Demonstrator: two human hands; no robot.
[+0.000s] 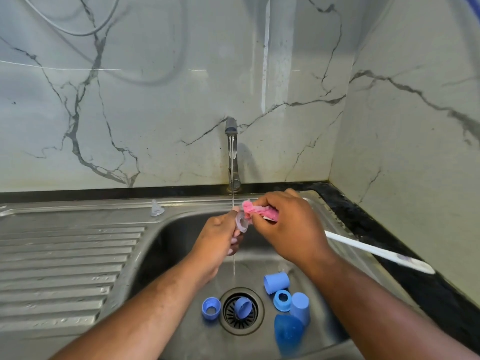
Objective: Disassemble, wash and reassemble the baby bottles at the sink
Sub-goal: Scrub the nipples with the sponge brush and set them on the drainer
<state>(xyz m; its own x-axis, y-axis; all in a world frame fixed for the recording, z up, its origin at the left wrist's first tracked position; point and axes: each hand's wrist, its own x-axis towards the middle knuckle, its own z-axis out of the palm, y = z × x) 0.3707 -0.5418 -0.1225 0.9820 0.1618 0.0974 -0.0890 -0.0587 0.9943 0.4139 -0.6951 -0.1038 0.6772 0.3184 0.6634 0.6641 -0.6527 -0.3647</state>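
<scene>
My left hand [220, 235] grips a clear silicone nipple [242, 222] over the sink basin, under a thin stream of water from the tap [232, 141]. My right hand [285, 224] is closed on a pink brush head [253, 209], which touches the nipple's rim; its white handle [376, 252] sticks out to the right. Another clear nipple [156, 209] stands on the sink ledge at the back. Blue bottle parts lie on the basin floor: a screw ring [211, 308], a ring on the drain [243, 307], a cap [276, 281], a ring [282, 300], a cap [300, 307].
The steel sink [166, 255] has a ribbed draining board [65, 268] on the left. A larger blue translucent piece [288, 333] lies at the basin's front right. A black counter edge [389, 242] runs along the right, below marble-patterned walls.
</scene>
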